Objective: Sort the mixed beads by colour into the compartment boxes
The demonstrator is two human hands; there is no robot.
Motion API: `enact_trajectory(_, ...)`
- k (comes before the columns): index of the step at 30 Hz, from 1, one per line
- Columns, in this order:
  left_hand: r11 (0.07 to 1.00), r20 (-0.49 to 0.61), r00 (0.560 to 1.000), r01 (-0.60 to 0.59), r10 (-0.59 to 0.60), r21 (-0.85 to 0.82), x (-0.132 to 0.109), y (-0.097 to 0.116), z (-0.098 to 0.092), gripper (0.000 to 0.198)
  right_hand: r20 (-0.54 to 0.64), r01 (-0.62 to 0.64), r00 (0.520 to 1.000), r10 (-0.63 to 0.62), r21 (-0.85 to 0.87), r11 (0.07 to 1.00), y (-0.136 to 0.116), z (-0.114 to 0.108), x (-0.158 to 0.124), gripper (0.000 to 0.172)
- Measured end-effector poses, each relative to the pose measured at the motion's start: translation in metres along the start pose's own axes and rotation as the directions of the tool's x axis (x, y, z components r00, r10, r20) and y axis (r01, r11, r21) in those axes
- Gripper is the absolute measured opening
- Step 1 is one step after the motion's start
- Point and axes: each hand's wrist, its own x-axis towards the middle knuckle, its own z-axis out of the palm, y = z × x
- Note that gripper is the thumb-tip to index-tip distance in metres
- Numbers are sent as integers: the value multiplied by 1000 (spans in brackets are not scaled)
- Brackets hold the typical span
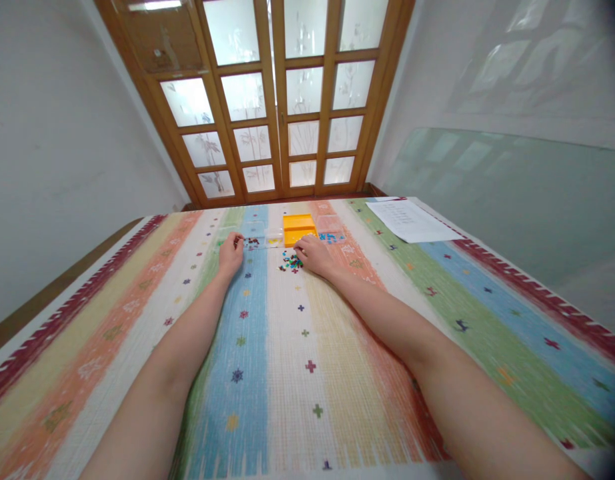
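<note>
My left hand (pixel 231 253) rests beside a clear container of small dark red and brown pieces (pixel 252 243). Its fingers are bent together at the tips, and anything between them is too small to make out. Just over a loose pile of mixed small pieces (pixel 290 261), blue, green and dark, my right hand (pixel 313 253) has its fingers curled downward in a pinch; what they hold is hidden. Behind that hand lies an open yellow box (pixel 298 222). A clear container with yellow pieces (pixel 274 241) sits to its left, and blue pieces (pixel 332 237) lie in another to its right.
A striped tablecloth (pixel 267 373) covers the table. White printed sheets (pixel 412 220) lie at the far right. Beyond the table's far edge stand wooden doors with frosted panes (pixel 280 120), and a glass sheet (pixel 507 193) leans along the right wall.
</note>
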Motion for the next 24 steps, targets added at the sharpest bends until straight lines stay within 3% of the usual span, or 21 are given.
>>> enact_trajectory(4,988,-161,977,124,-137,-87,8,-25,-5,20,-7,8,1000,-8,7,1000,0,-1,0,19)
enact_trajectory(10,955,-168,947,246,-273,-165,10,-36,-8,45,-11,20,1000,-20,15,1000,-1,-3,0,19)
enact_trajectory(15,985,-96,981,161,-167,-66,6,-19,-6,40,-7,18,1000,-18,0,1000,-1,-2,-1,19)
enact_trajectory(19,998,31,998,56,-57,37,-1,2,-4,32,46,17,999,-17,-11,1000,-2,-3,-1,19)
enact_trajectory(24,985,221,969,-135,108,107,-12,28,0,29,146,27,989,-23,-23,999,-1,-3,-1,19)
